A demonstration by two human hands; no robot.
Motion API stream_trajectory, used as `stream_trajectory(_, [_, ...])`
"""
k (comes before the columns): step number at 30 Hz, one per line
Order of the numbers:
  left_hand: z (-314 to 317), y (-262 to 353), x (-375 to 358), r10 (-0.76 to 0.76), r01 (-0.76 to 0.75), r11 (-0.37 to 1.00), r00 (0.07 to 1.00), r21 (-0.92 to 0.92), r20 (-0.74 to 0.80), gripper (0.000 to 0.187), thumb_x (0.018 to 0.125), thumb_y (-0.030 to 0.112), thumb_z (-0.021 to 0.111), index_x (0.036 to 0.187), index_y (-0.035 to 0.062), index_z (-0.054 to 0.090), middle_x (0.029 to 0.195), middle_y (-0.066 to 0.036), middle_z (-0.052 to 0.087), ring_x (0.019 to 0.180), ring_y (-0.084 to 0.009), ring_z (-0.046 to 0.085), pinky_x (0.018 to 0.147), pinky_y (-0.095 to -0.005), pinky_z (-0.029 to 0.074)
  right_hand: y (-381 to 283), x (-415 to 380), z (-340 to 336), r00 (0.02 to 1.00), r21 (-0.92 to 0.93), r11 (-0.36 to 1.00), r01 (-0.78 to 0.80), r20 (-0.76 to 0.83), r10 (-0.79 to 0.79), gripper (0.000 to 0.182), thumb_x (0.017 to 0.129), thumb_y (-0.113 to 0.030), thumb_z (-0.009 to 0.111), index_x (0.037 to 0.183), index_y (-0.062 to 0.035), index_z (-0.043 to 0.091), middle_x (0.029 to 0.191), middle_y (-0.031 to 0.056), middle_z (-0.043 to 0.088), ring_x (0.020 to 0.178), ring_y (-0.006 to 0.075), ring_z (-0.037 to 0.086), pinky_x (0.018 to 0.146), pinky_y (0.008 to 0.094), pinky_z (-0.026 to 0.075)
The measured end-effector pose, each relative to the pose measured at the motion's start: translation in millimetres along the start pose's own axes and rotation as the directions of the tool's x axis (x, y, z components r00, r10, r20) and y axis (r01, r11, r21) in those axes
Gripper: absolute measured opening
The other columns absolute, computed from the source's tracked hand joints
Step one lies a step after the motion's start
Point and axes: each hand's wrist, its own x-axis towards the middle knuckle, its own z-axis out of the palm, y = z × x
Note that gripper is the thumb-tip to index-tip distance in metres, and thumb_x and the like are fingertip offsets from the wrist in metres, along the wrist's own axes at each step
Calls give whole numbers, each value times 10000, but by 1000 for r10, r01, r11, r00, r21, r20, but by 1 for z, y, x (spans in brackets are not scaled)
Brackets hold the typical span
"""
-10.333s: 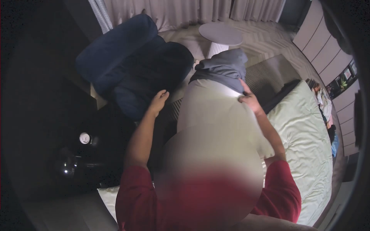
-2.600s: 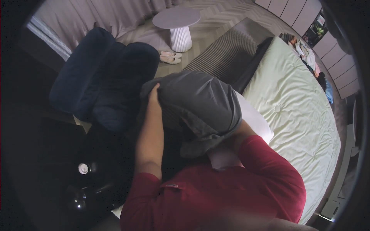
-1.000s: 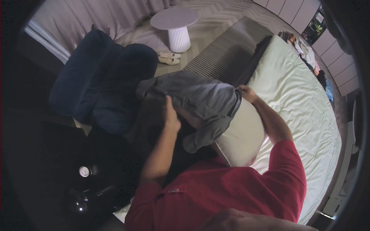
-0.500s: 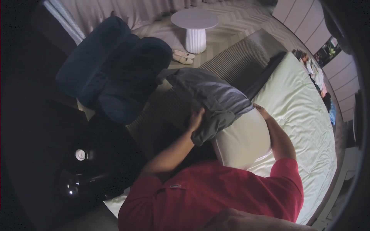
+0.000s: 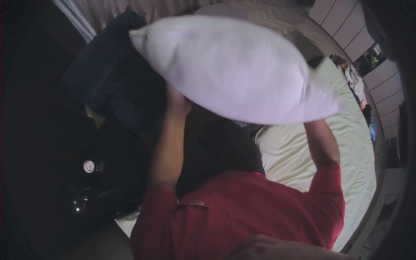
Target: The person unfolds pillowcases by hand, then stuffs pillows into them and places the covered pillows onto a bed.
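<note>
A plump white pillow [image 5: 234, 71] is held up in the air in front of me, tilted down to the right and blurred by motion. My left hand [image 5: 177, 100] is at its lower left edge, with the fingers mostly hidden behind it. My right forearm [image 5: 323, 143] reaches up to the pillow's right end, which covers my right hand. No part of the grey pillowcase can be made out now. Below and to the right, the pale green quilted bedding [image 5: 286, 151] lies spread out.
A dark blue armchair [image 5: 104, 69] stands to the left. A round table [image 5: 221, 11] is mostly behind the pillow. Folded clothes [image 5: 355, 84] line the bedding's far right side. A small round white object [image 5: 89, 166] is on a dark surface at left.
The pillow has risen and swung away from my body to the upper middle, its whole pale side now showing. The grey pillowcase has gone from sight. Both arms have stretched forward.
</note>
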Motion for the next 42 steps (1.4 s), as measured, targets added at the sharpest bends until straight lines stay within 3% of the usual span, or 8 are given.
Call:
stream_trajectory(6, [13,56,10,-9,8,999,1000,-54,-17,522,1021,533,513,1424,208,581,1373,-36,644,1254,-244,606,1040,-413,501,-154,-27,131,959,36,983,181,217,-184,377,1086,-289,477,1385,-88,589,1314,129,670,1153,290,647,1039,479,512])
stream_trajectory(12, [-36,64,24,60,29,986,856,163,-514,229,829,131,739,1057,120,715,963,-61,715,831,-257,670,647,-427,513,-153,20,165,944,-225,964,144,323,-66,222,922,-54,580,1056,-46,758,1009,37,760,895,108,692,800,276,567])
stream_trajectory(18, [-147,38,-19,225,-180,536,972,825,65,604,939,382,592,1474,116,506,1514,-118,505,1402,-331,456,1225,-371,326,-141,-23,194,903,-382,879,285,413,-113,236,1031,-300,609,919,-107,686,882,-63,608,837,64,553,764,242,437])
stream_trajectory(21, [-69,73,-78,-133,160,987,859,12,-494,503,868,231,764,1346,159,626,1337,-121,647,1203,-373,607,1000,-576,530,-144,-20,203,912,-436,831,346,364,-189,280,1004,-266,620,751,-151,590,770,-85,492,701,41,462,671,226,372])
stream_trajectory(30, [-15,56,-150,-138,187,980,876,61,-462,387,753,-96,693,1137,-142,680,1195,-230,689,1051,-342,683,944,-434,577,-218,41,255,716,-515,514,686,606,-348,315,826,-110,604,1053,-207,800,974,-57,775,861,105,662,709,266,447])
stream_trajectory(33, [10,26,-171,-379,448,871,873,200,-305,256,897,168,698,1120,42,684,890,-133,691,533,-292,608,274,-351,376,-258,49,272,680,-638,238,732,666,-305,242,784,-276,651,828,-100,810,739,152,723,715,278,672,711,398,536])
stream_trajectory(39, [56,-62,-189,-933,917,346,313,200,179,127,1006,268,547,920,177,569,709,44,551,540,-85,495,500,-256,422,-309,9,292,777,-771,-99,629,627,49,424,951,-389,544,1236,-102,673,1257,120,662,1182,309,627,942,464,520])
stream_trajectory(42, [68,-91,-204,-787,302,617,247,726,566,159,925,38,654,1057,119,618,1025,-24,576,957,-135,540,874,-350,525,-309,-15,279,802,-780,-209,590,538,261,515,975,-424,557,1428,-182,593,1450,46,587,1331,271,559,1025,477,491])
